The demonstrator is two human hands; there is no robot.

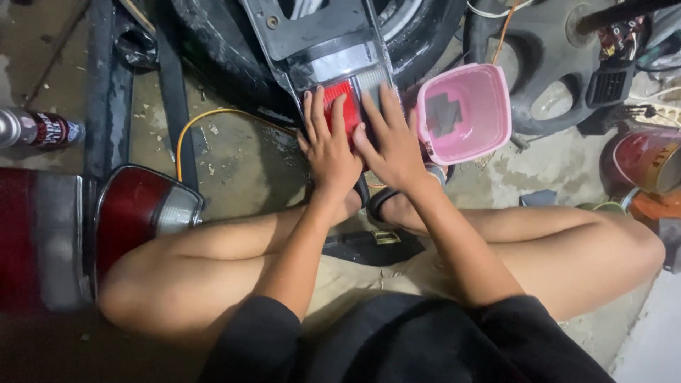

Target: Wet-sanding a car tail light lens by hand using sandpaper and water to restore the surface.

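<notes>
Both hands, left (330, 145) and right (390, 138), lie flat, fingers spread, side by side

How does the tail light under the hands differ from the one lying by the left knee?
The tail light under the hands sits in a dark housing, pressed flat by the left hand and right hand. The tail light by the knee lies loose and untouched, and looks rounder. Both have red and clear sections.

Cluttered workshop floor under dim light

Stained, wet concrete floor (241, 163) carries a tyre (227, 50), a yellow cable (206, 117), a pink plastic tub (464, 110), a spray can (35, 129) and 1 spare red lamp (138, 213).
</notes>
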